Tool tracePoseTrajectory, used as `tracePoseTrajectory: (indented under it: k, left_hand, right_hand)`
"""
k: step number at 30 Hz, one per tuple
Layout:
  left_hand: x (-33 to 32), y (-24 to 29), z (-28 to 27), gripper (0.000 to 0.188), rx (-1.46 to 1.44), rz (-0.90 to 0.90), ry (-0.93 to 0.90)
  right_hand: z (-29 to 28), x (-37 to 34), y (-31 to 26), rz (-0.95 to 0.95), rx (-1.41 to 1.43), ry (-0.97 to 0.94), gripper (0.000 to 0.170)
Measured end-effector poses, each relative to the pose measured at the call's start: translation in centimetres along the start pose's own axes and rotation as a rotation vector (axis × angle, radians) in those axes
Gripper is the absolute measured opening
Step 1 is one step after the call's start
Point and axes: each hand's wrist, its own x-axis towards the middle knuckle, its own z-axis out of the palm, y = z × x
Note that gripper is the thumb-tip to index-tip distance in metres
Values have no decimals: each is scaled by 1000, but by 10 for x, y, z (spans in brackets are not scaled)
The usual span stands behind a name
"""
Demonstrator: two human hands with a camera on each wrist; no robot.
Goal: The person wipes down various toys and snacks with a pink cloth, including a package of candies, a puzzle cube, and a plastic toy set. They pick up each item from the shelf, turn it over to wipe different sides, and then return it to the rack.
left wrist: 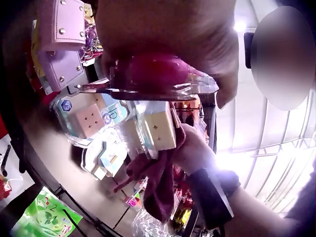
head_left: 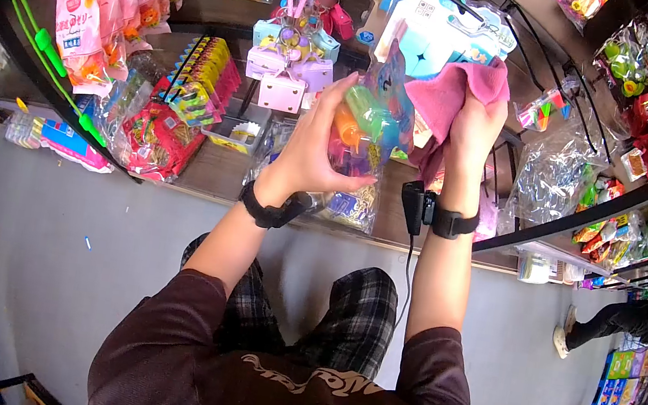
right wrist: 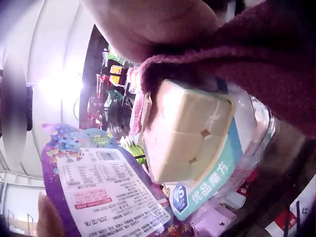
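My left hand [head_left: 307, 146] grips a colourful toy or candy pack [head_left: 376, 114] between thumb and fingers. Its clear front bulges over green, orange and blue contents; in the right wrist view its purple printed back [right wrist: 108, 192] shows a white label. A pink cloth [head_left: 438, 98] is bunched in my right hand [head_left: 474, 137], part of it hanging below the fingers. Close by the cloth hangs a packaged puzzle cube [right wrist: 192, 133], cream-coloured on a blue card. The cloth overlaps the cube pack's edge in the right wrist view.
Small purple handbag-shaped pouches [head_left: 282, 85] hang left of the pack. Pink snack bags [head_left: 102, 14] hang farther left, above red packets [head_left: 157, 138]. Black hooks [head_left: 561, 78] jut out on the right, and a curved black rail [head_left: 588, 208] runs below. Someone's leg [head_left: 613, 326] shows at far right.
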Motion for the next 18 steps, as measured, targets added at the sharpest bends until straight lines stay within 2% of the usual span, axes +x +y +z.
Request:
tracePoseTrajectory:
  k: [4,13,18]
  left_hand:
    - [-1,-3,1,114,-30,9,-20]
    - [-5,-6,5,118,11,106,57]
    - [-5,-4,5,116,13,109,97]
  right_hand:
    - [-3,-5,-2,-66,-56,21,39]
    - [3,-11,-7,-82,54,27,41]
    - [8,-14,-16,-67,-26,20,39]
